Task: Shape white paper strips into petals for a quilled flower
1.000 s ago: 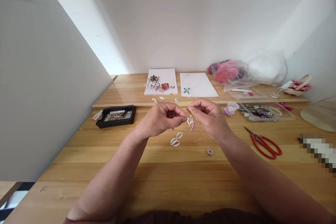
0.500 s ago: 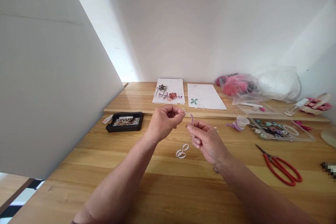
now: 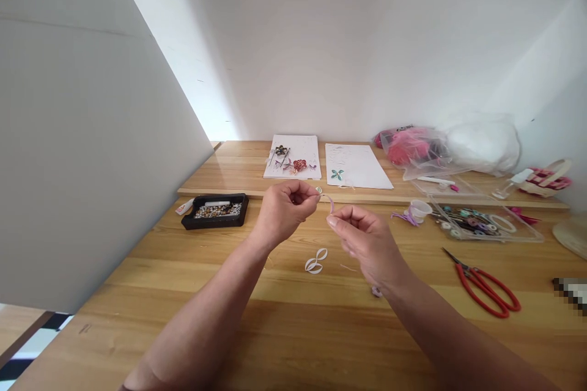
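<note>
A thin pale-purple strip point(image 3: 332, 203) curves between my two hands above the table. My left hand point(image 3: 285, 211) is closed, thumb and forefinger pinching the strip's left end. At its lower right end, my right hand point(image 3: 364, 239) holds it between thumb and forefinger, the other fingers curled in. On the wood below lie white leaf-shaped loops point(image 3: 315, 263), joined together. A small purple piece point(image 3: 376, 291) rests beside my right wrist. What the strip is made of is too small to tell.
Red-handled scissors point(image 3: 487, 287) lie at the right, near a clear box of spools and beads point(image 3: 513, 236) and a white cup with purple thread point(image 3: 420, 210). A black tray of beads point(image 3: 236, 220) stands at the left. Behind are paper sheets point(image 3: 362, 162) with flower ornaments.
The view has shifted slightly, so everything sits a little further left and up. Both hands keep their pinch on the strip; the purple piece by my right wrist shows more.
</note>
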Demonstrator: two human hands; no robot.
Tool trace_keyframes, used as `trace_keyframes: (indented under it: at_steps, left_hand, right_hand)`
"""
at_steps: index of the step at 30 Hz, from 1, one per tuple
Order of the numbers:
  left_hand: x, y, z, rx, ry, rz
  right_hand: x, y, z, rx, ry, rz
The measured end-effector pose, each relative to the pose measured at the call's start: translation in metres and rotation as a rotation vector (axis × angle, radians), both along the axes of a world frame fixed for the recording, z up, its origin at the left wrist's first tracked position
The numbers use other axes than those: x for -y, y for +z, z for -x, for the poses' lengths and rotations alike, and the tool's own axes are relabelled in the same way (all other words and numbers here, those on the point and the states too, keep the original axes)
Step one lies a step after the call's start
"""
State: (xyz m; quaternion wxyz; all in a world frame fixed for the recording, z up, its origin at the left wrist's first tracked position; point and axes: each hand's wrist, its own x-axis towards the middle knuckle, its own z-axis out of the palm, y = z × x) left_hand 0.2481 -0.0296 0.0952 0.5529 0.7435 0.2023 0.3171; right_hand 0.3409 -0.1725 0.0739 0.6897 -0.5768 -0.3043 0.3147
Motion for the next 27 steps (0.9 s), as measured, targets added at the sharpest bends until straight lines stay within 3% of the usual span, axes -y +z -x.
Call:
trace_keyframes:
  at_steps: [4,10,15,18,22,27]
  left_hand:
    - [0.000,-0.003,-0.001,0.024,0.030,0.019]
    - [-0.002,-0.003,0.001,-0.004,0.061,-0.109]
    - [-0.003,0.000,0.006,-0.112,-0.107,-0.139]
    - [-0.001,0.000,0.007,-0.172,-0.245,-0.101]
    - [0.002,0.000,0.008,-0.199,-0.378,-0.050]
    - [0.002,0.002,0.008,-0.168,-0.424,0.078]
  right_hand:
    - [-0.006,-0.012,0.007,-0.147,0.047,0.006]
    - [0.002,-0.004,0.006,0.291,-0.022,0.000]
    - [0.012,0.008,-0.005,0.649,-0.194,-0.054]
    - [0.013,0.011,-0.014,0.752,-0.253,-0.083]
    - [0.007,0.008,-0.027,0.677,-0.244,-0.068]
    - [-0.004,-0.003,-0.036,0.291,-0.103,-0.031]
